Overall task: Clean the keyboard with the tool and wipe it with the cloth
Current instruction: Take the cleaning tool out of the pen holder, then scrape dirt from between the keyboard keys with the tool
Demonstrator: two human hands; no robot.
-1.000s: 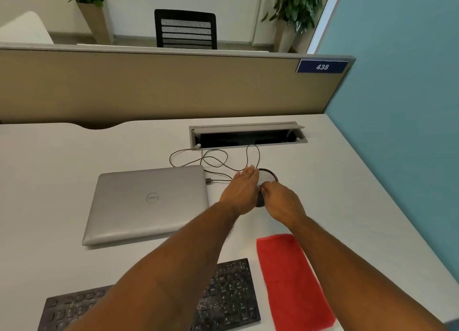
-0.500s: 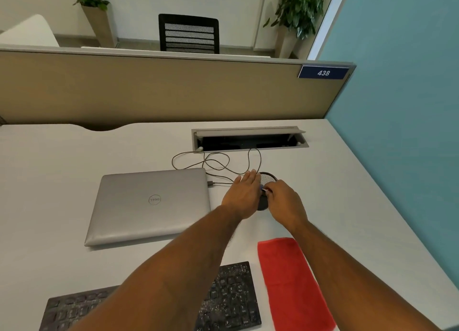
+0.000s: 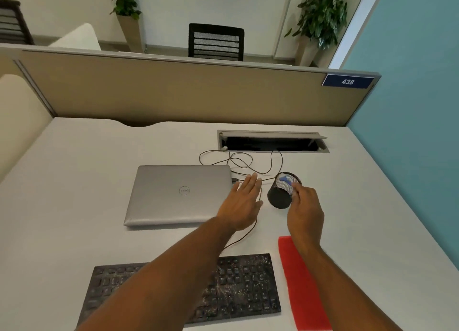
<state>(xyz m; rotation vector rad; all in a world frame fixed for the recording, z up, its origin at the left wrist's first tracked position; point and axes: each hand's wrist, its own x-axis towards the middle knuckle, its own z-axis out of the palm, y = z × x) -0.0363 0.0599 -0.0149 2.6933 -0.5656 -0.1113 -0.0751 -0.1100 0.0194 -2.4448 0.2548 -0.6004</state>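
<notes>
A black keyboard [image 3: 246,286] speckled with pale dust lies at the desk's near edge, partly under my left forearm. A red cloth [image 3: 301,283] lies flat to its right. A black mesh cup [image 3: 282,194] stands beyond the cloth, and a blue-handled tool [image 3: 285,180] sticks out of it. My right hand [image 3: 304,211] is at the cup's right rim, fingers curled round the tool's white end. My left hand [image 3: 244,201] hovers with straight fingers just left of the cup, apart from it.
A closed silver laptop [image 3: 178,194] lies left of the cup, with a thin black cable [image 3: 238,161] looping behind it to an open cable tray [image 3: 273,144]. A beige partition closes the desk's far side, a teal wall the right.
My left hand has let go of the cup and moved left with fingers spread. My right hand has moved to the cup's right rim, and the blue tool now shows.
</notes>
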